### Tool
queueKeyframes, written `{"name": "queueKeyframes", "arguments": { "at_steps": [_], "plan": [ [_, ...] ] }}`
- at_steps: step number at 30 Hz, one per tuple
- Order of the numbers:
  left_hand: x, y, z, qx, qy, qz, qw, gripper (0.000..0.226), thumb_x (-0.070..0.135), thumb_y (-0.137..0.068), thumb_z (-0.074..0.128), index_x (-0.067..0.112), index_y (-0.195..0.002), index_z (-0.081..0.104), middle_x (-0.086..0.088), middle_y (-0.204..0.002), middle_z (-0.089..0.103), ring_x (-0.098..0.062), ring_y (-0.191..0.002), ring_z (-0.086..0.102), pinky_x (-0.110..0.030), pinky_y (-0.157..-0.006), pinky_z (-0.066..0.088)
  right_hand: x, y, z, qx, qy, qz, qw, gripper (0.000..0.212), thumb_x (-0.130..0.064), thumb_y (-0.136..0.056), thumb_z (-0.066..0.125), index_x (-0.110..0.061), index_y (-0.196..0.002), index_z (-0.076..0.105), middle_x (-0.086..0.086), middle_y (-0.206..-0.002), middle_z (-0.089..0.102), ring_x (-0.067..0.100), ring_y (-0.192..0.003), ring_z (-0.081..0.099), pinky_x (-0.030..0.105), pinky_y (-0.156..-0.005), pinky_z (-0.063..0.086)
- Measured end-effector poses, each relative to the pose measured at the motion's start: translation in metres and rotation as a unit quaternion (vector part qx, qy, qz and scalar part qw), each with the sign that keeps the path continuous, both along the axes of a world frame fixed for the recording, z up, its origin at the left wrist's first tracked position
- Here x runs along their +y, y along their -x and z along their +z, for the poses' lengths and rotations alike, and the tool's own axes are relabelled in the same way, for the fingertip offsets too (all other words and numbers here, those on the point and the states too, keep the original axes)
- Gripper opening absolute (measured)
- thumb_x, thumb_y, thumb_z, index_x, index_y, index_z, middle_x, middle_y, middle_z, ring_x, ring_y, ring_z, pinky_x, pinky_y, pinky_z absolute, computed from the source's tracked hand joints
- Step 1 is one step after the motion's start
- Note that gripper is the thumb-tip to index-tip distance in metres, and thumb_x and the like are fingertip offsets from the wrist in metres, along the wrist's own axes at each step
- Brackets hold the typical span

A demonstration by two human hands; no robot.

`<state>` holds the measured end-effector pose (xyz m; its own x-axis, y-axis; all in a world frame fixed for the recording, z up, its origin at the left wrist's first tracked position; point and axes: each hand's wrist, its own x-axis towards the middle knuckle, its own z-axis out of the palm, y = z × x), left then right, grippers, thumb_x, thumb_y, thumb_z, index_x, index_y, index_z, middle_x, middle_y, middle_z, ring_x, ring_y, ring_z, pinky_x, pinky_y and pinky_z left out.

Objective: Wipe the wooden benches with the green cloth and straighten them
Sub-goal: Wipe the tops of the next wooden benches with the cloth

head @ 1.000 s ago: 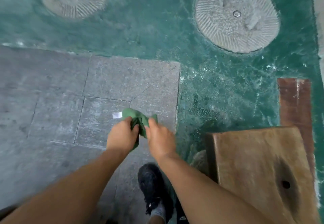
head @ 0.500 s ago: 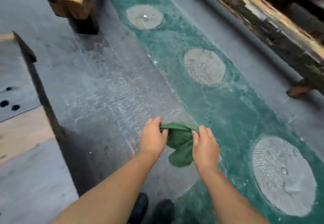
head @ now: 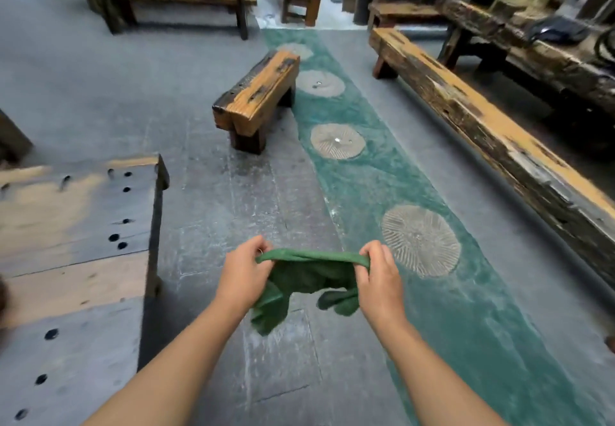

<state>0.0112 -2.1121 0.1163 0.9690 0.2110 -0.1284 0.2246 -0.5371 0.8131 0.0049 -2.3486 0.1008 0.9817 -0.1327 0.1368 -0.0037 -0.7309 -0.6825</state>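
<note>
- Underfoot: grey stone-slab floor (head: 100,92), fills most of the view.
- Right of centre: green strip (head: 382,185) set in the floor, running away from the camera, with round ribbed stone discs (head: 421,240) spaced along it.
- Right side: long bench (head: 482,126), worn orange top with dark patches, lying alongside the strip but apart from it.
- Left side: wide plank top (head: 66,259), part grey and part bare wood, with dark round holes; cut off by the frame edge.
- Centre, further off: short bench (head: 259,89), set at an angle, its far end at the strip's edge.
- Mid-air in front of the body, above the floor: green cloth (head: 306,275), top edge pulled taut between both hands, the rest hanging in bunched folds. It touches no bench.
- left hand (head: 243,279): fingers curled, pinching the cloth's left top end.
- right hand (head: 379,279): fingers curled, pinching the right top end.
</note>
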Motion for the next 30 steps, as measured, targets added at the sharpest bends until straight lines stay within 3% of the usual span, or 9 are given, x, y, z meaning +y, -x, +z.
{"name": "queueKeyframes", "arguments": {
  "at_steps": [6, 13, 18, 24, 30],
  "plan": [
    [0.013, -0.024, 0.058, -0.05, -0.062, 0.087, 0.993, 0.019, 0.003, -0.075, 0.059, 0.02, -0.069, 0.053, -0.007, -0.067, 0.062, -0.026, -0.069, 0.059, -0.041, -0.061, 0.048, -0.027, -0.061, 0.048, -0.063, 0.105, 0.138, 0.983, 0.024, -0.019, -0.086, 0.069, -0.023, -0.092, 0.046, -0.004, -0.094, 0.049, 0.031, -0.079, 0.056, 0.044, -0.066, 0.049],
    [0.059, -0.09, 0.086, -0.084, -0.088, 0.173, 0.977, 0.023, 0.003, -0.075, 0.062, 0.022, -0.066, 0.052, -0.001, -0.065, 0.06, -0.018, -0.065, 0.057, -0.032, -0.053, 0.039, 0.008, -0.169, 0.075, -0.088, 0.135, 0.18, 0.97, 0.028, -0.03, -0.086, 0.071, -0.021, -0.084, 0.045, -0.004, -0.081, 0.054, 0.027, -0.076, 0.056, 0.038, -0.06, 0.04],
    [0.105, -0.181, 0.075, -0.114, -0.038, 0.257, 0.959, 0.02, 0.002, -0.072, 0.063, 0.016, -0.067, 0.049, -0.002, -0.058, 0.052, -0.019, -0.054, 0.047, -0.032, -0.05, 0.033, 0.053, -0.272, 0.075, -0.089, 0.172, 0.16, 0.968, 0.039, -0.045, -0.082, 0.072, -0.022, -0.076, 0.041, -0.006, -0.062, 0.05, 0.024, -0.066, 0.055, 0.036, -0.056, 0.031],
    [0.17, -0.311, 0.076, -0.108, -0.05, 0.231, 0.966, 0.028, 0.001, -0.07, 0.062, 0.018, -0.067, 0.039, 0.001, -0.057, 0.041, -0.017, -0.053, 0.034, -0.032, -0.052, 0.027, 0.103, -0.4, 0.081, -0.074, 0.113, 0.115, 0.984, 0.038, -0.025, -0.076, 0.079, -0.027, -0.071, 0.041, -0.006, -0.067, 0.051, 0.018, -0.066, 0.045, 0.035, -0.057, 0.033],
    [0.228, -0.437, 0.099, -0.105, -0.109, 0.21, 0.966, 0.036, -0.005, -0.071, 0.058, 0.018, -0.062, 0.031, 0.0, -0.057, 0.038, -0.016, -0.054, 0.032, -0.032, -0.051, 0.025, 0.15, -0.52, 0.099, -0.085, 0.121, 0.096, 0.984, 0.034, -0.022, -0.079, 0.076, -0.03, -0.074, 0.044, -0.011, -0.072, 0.051, 0.023, -0.068, 0.052, 0.035, -0.056, 0.038]
  ]
}}
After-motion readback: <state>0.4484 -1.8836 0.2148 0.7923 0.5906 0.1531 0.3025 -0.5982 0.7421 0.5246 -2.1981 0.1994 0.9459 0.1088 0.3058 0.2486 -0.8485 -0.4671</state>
